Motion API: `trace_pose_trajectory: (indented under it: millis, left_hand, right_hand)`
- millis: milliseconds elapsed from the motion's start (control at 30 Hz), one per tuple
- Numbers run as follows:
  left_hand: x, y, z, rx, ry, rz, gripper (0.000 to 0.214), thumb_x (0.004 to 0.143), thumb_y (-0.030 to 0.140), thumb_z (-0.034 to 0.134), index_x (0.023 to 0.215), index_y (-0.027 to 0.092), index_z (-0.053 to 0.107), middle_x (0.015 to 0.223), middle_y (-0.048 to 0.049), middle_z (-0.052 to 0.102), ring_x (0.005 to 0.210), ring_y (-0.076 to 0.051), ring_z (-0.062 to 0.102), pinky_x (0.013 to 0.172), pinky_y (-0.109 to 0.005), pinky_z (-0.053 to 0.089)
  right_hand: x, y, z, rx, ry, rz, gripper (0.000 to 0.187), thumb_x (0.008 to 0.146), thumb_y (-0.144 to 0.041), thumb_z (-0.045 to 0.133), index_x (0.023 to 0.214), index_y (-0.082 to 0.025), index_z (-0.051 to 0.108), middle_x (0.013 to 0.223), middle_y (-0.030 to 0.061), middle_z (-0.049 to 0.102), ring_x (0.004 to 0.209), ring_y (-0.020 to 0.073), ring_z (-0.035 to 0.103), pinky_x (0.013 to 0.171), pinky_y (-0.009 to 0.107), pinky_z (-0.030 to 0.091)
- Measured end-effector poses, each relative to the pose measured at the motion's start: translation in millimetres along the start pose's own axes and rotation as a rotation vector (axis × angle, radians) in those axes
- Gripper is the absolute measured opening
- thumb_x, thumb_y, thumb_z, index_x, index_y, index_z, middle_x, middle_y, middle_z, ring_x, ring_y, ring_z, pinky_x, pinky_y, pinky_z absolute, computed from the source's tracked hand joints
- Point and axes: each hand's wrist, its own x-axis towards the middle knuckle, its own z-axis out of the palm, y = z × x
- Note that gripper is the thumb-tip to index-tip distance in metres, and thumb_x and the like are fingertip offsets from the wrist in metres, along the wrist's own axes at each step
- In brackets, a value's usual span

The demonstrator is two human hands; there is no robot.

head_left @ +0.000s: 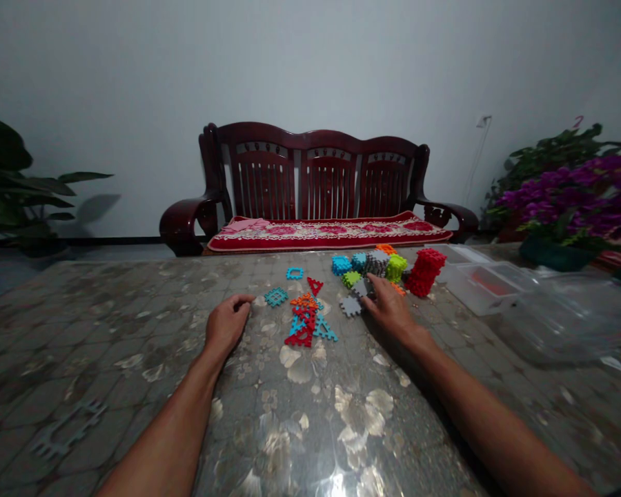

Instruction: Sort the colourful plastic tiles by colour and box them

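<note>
Pale wall (310, 62) fills the bkgd, w/ a dark wooden bench (315, 179) and its red cushion (331, 233) at 12 o'clock. Your desk (300, 428), a glossy floral-patterned top, takes up the whole lower half. A leafy green plant (15, 186) sits at 9 o'clock and purple flowers (579, 200) at 3. Clear plastic boxes (489, 286) lie on the desk at approx 2 o'clock.

Just past your right hand (390, 307), at 1 o'clock, is a red block tower (424, 271). At its 9 o'clock is a cluster of cubes (372, 266) in blue, grey, green and orange. Flat toothed tiles (305, 321) in red, orange and teal are scattered btwn your hands.

Your left hand (228, 324) rests palm down at 11 o'clock, grip loosely curled, holding nothing. The right hand's grip is spread, fingertips touching the grey tiles (350, 306) at the near edge of the cluster; no closed pinch shows.

Looks like the pick-a-tile step. Lifting a grey one would need thumb and forefinger on its toothed edge, since it lies flat on the desk, w/o nudging the cubes at 12.
</note>
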Motion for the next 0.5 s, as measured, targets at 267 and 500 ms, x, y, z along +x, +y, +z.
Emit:
trace_pose_trajectory:
  millis: [267,500]
  left_hand:
    - [0,-2,2.1,-0.002,-0.003,0.000,0.032,0.081,0.028,0.051,0.099,0.022,0.077,0.096,-0.0020,0.079,0.087,-0.020,0.070,0.080,-0.026,0.050]
    - [0,-1,1.8,-0.015,0.000,-0.006,0.033,0.080,0.028,0.052,0.100,0.022,0.077,0.096,-0.0018,0.079,0.087,-0.020,0.069,0.078,-0.026,0.050]
  right_hand:
    - [-8,-12,-2,0.122,0.071,0.085,0.057,0.083,-0.037,0.063,0.137,-0.021,0.057,0.122,0.0104,0.068,0.101,0.0250,0.065,0.092,0.039,0.051]
    - [-3,-52,15,0.046,-0.059,0.090,0.053,0.085,-0.043,0.067,0.133,-0.022,0.059,0.121,0.0097,0.071,0.106,0.0263,0.066,0.090,0.035,0.049]
